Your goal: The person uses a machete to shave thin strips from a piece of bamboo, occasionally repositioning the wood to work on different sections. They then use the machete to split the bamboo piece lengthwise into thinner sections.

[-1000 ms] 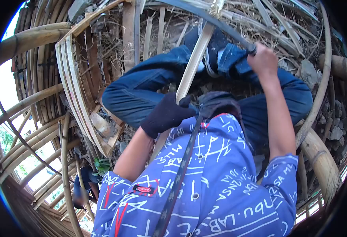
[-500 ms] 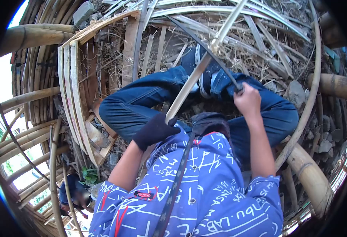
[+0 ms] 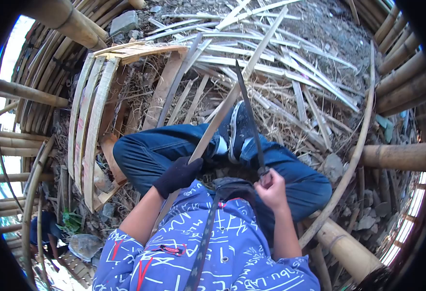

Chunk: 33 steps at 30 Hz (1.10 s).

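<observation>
clamping a bamboo strip (image 3: pixel 216 121) in the gloved left hand (image 3: pixel 180 175), gripping a long dark knife (image 3: pixel 250 111) by its handle in the right hand (image 3: pixel 271 188), sitting cross-legged.

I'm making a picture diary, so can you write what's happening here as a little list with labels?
Left hand: black-gloved, gripping a long, flat, tan wooden strip
Right hand: bare, holding a long, dark, narrow blade
Blade and strip: cross in view; touching unclear
Legs: folded, in blue jeans
Ground: scattered thin, pale split strips

The left hand (image 3: pixel 179 177) hides part of 1 held strip (image 3: pixel 216 122), and the bottom edge crops the shirt (image 3: pixel 239 237).
</observation>
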Motion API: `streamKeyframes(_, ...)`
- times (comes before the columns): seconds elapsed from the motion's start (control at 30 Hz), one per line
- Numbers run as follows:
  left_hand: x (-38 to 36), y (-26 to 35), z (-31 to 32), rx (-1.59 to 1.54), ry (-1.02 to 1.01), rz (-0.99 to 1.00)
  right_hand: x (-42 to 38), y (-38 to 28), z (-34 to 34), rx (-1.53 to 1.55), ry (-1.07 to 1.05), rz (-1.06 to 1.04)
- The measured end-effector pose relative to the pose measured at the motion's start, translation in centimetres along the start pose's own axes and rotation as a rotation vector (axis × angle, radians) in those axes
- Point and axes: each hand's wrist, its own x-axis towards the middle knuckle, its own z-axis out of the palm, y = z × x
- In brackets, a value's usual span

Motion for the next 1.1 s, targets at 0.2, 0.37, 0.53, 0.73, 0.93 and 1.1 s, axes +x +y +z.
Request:
streamKeyframes(0.2,-0.2,2.2,0.4,-0.242,-0.071,-0.122,-1.1,-2.9,1.9,0.065,-0.137,0.001)
streamKeyframes(0.37,-0.1,1.4,1.5,0.037,0.009,0.141,-1.0,-4.4,2.1,-0.112,-0.077,-0.048)
streamKeyframes(0.53,-0.3,0.4,2.2,0.054,0.021,0.285,0.2,-4.9,0.8,-0.423,0.079,-0.175)
streamKeyframes(0.73,-3.2,2.9,1.7,0.301,-0.015,0.442,3.8,-4.4,-3.6,-0.746,0.318,-0.227)
streamKeyframes(0.93,-3.0,1.2,1.2,0.38,0.022,0.521,4.0,-3.5,-4.5,-0.723,0.304,-0.174)
streamKeyframes(1.1,-2.9,1.3,1.9,0.329,0.04,0.454,1.3,-3.5,-1.0,-0.618,0.169,-0.226)
